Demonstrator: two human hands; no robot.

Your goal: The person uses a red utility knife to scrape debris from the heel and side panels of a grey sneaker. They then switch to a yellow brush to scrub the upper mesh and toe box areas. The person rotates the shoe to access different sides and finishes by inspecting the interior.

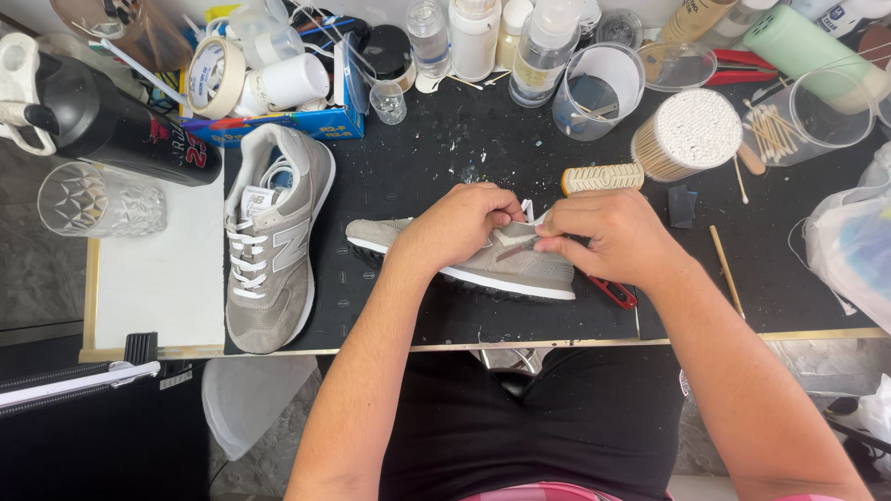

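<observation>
A grey suede sneaker (pixel 520 267) lies on its side on the black mat (pixel 418 176) in front of me. My left hand (pixel 459 225) rests over its middle and grips the upper. My right hand (pixel 608 234) pinches a white lace (pixel 531 215) at the shoe's opening, fingertips close to those of the left hand. The matching grey sneaker (pixel 274 237), with white laces threaded, lies sole-down to the left on the mat.
A wooden brush (pixel 603 177) and a red-handled tool (pixel 614 293) lie by my right hand. Cotton swabs in a tub (pixel 689 134), bottles (pixel 473 37), a tape roll (pixel 215 76), a black bottle (pixel 111 125) and a glass (pixel 97 199) crowd the back and left.
</observation>
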